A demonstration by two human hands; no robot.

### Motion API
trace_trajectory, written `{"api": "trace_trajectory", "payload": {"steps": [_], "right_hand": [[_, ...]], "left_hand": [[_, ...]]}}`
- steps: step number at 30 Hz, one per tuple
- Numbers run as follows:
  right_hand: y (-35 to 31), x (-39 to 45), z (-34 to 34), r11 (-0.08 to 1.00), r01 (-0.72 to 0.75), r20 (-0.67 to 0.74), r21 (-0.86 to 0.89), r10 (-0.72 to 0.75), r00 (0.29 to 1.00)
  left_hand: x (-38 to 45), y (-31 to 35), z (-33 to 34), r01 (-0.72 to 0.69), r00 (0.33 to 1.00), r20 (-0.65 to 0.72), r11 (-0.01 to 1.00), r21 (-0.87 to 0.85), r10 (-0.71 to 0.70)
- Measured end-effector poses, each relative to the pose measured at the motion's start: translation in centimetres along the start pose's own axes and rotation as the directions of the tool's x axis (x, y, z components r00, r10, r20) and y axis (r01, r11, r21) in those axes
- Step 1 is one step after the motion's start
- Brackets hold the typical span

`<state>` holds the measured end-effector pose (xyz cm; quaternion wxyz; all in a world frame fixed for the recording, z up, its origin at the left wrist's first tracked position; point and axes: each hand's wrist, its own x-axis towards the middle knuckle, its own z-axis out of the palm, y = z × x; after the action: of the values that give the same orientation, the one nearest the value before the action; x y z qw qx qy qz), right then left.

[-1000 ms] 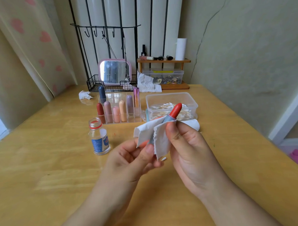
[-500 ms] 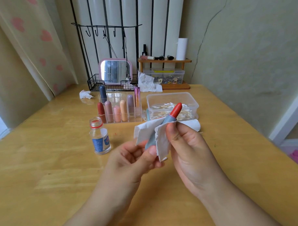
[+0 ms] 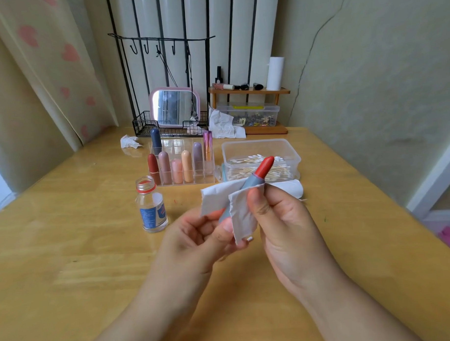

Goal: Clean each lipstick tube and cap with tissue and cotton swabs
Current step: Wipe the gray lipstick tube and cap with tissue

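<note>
Left hand (image 3: 195, 237) pinched the lipstick (image 3: 250, 184) base, right hand (image 3: 284, 219) pinched tissue (image 3: 242, 210) round its grey tube, red tip tilted up-right.

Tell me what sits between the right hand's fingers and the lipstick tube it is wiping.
The tissue does: it is wrapped round the grey lipstick tube, so the right hand pinches the tube through it. The left hand holds the tube's lower end directly. The red tip stays uncovered.

Grey lipstick tube (image 3: 248, 186), red bullet out, tilted, tissue-wrapped (image 3: 242, 210)
</note>
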<state>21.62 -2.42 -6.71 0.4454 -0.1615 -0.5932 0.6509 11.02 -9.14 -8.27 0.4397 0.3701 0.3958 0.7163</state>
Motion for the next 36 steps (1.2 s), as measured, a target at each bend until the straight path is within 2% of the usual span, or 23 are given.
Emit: {"api": "trace_trajectory", "payload": {"steps": [3, 10, 16, 21, 26, 28, 30, 31, 33, 36], "right_hand": [[0.5, 0.0, 0.2, 0.999, -0.011, -0.042, -0.051, 0.009, 0.999], [-0.8, -0.6, 0.9, 0.998, 0.011, -0.223, -0.054, -0.023, 0.975], [-0.7, -0.6, 0.7, 0.959, 0.004, -0.250, -0.283, -0.078, 0.965], [-0.7, -0.1, -0.3, 0.876, 0.072, -0.207, -0.478, -0.191, 0.960], [-0.5, 0.8, -2.7, 0.708, 0.075, -0.181, -0.702, -0.279, 0.943], [-0.2, 1.1, -3.6, 0.602, 0.060, -0.153, -0.796, -0.295, 0.943], [-0.1, 1.4, -3.9, 0.451, 0.093, -0.065, -0.888, -0.324, 0.944], [-0.1, 1.5, -4.0, 0.384, 0.108, -0.014, -0.917, -0.301, 0.953], [0.1, 1.4, -3.9, 0.303, 0.088, 0.041, -0.949, -0.157, 0.987], [0.5, 1.1, -3.1, 0.224, 0.002, 0.010, -0.975, 0.038, 0.999]], "left_hand": [[0.0, 0.3, 0.2, -0.072, 0.990, -0.116, 0.996, 0.044, 0.077], [-0.2, 0.4, 0.5, -0.182, 0.959, -0.174, 0.955, 0.235, 0.225], [-0.1, 0.7, 0.4, -0.133, 0.972, -0.141, 0.934, 0.332, 0.189], [0.3, 0.4, 0.0, -0.066, 0.984, -0.150, 0.975, 0.213, 0.099], [1.1, 0.5, -1.3, 0.008, 0.971, -0.237, 0.994, 0.105, 0.017], [1.6, 0.4, -2.0, 0.025, 0.961, -0.274, 0.979, 0.201, 0.032], [1.9, -0.1, -2.7, 0.023, 0.954, -0.285, 0.930, 0.368, 0.090], [2.0, -0.4, -3.0, 0.023, 0.952, -0.283, 0.896, 0.444, 0.116], [2.0, -0.9, -3.5, 0.034, 0.951, -0.272, 0.822, 0.568, 0.149], [2.2, -1.4, -4.1, 0.036, 0.953, -0.235, 0.701, 0.712, 0.190]]}}
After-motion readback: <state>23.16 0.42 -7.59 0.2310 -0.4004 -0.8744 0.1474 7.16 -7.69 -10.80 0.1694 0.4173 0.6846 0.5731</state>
